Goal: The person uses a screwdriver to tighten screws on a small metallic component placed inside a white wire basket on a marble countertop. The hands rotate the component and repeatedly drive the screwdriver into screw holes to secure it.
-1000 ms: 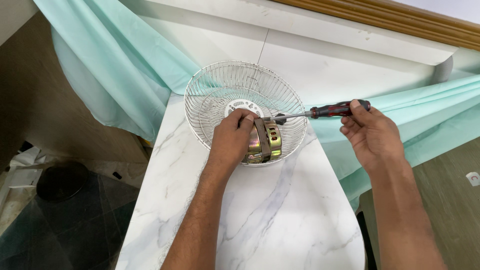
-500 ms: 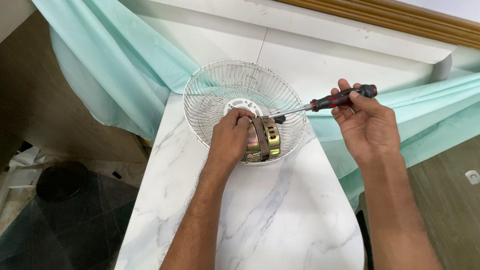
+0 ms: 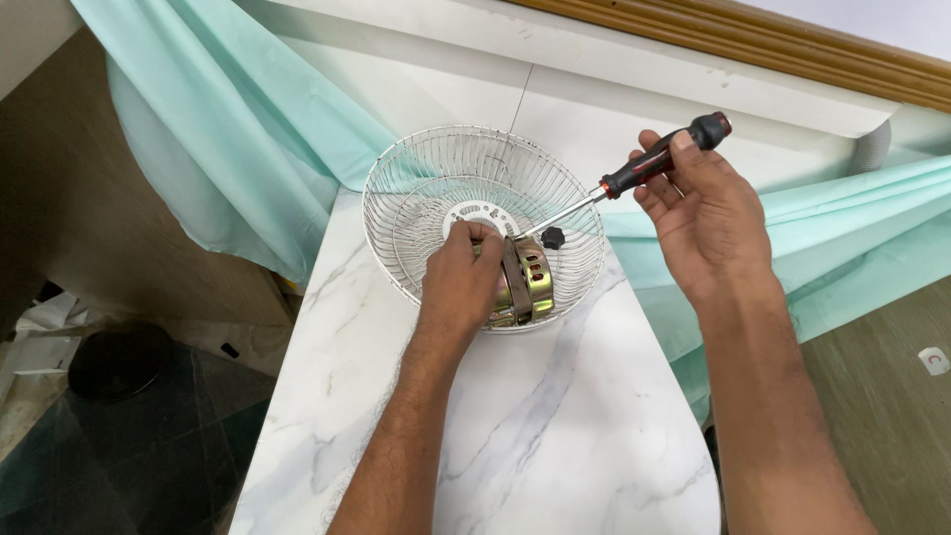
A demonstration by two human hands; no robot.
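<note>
The left hand was closed over a brass-coloured fan motor, fingers wrapped round its near side and pressing it down. The motor sat inside a white wire fan guard, which lay dished upward on the far end of a white marble-patterned table. The right hand pinched the black-and-red handle of a screwdriver between thumb and curled fingers, well up and to the right of the guard. The screwdriver's shaft slanted down to the left, its tip meeting the top of the motor beside a small black knob. Pale green cloth hung behind and to both sides of the table. A dark round object lay on the floor at the left.
</note>
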